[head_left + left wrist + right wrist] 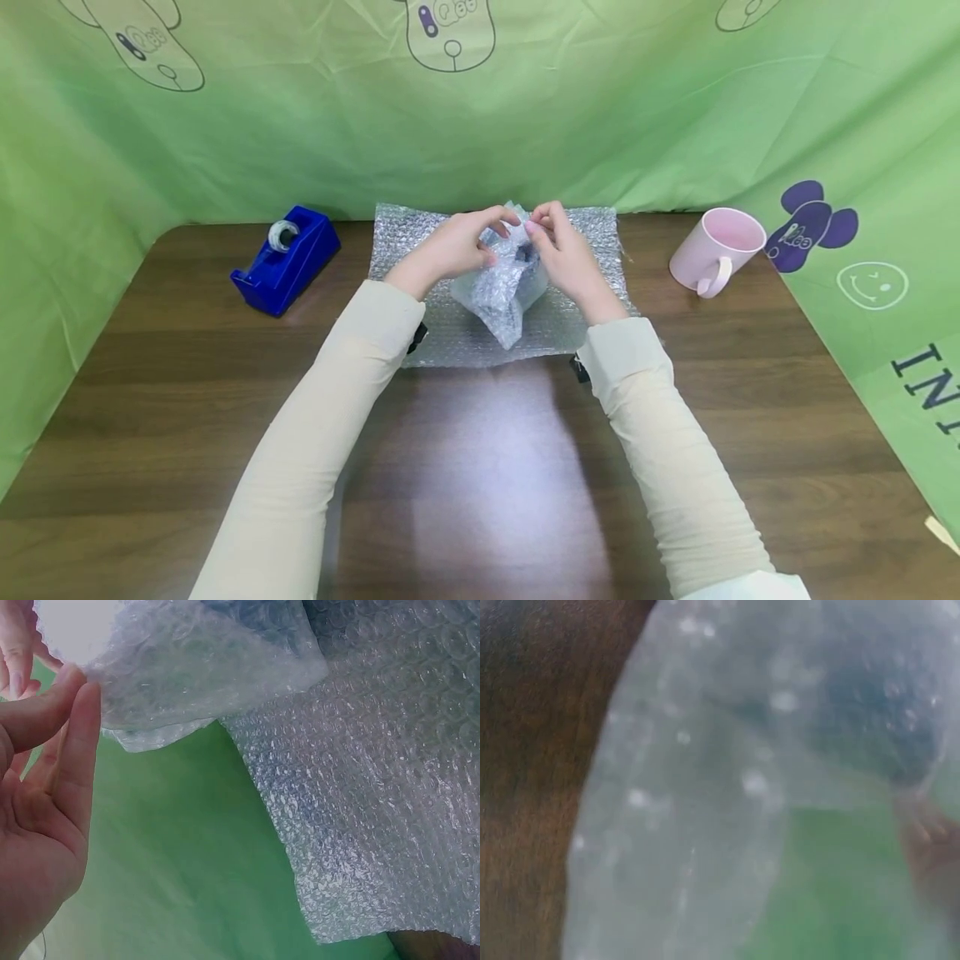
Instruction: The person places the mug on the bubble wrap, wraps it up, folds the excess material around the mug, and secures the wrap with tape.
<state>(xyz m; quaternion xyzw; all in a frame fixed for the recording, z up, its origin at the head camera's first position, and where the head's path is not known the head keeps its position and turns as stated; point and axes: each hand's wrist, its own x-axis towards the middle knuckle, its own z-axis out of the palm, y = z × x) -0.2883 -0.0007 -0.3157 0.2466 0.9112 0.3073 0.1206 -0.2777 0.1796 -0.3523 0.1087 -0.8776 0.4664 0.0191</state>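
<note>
In the head view a crumpled bundle of bubble wrap (pixel 498 296) stands on a flat sheet of bubble wrap (pixel 442 333) at the table's back middle. My left hand (pixel 453 246) curves over its upper left side, fingers bent and thumb against the film. On the other side my right hand (pixel 566 254) pinches the top edge between thumb and fingertips. The left wrist view has the left fingertips (pixel 88 694) right at the film's edge. A blurred layer of film (pixel 675 825) fills most of the right wrist view. What the bundle contains is hidden.
A blue tape dispenser (pixel 288 262) with a roll of clear tape (pixel 282 235) is on the left. To the right stands a pink mug (pixel 716 250), its handle facing forward. Green printed cloth (pixel 570 108) hangs behind the wooden table (pixel 480 467).
</note>
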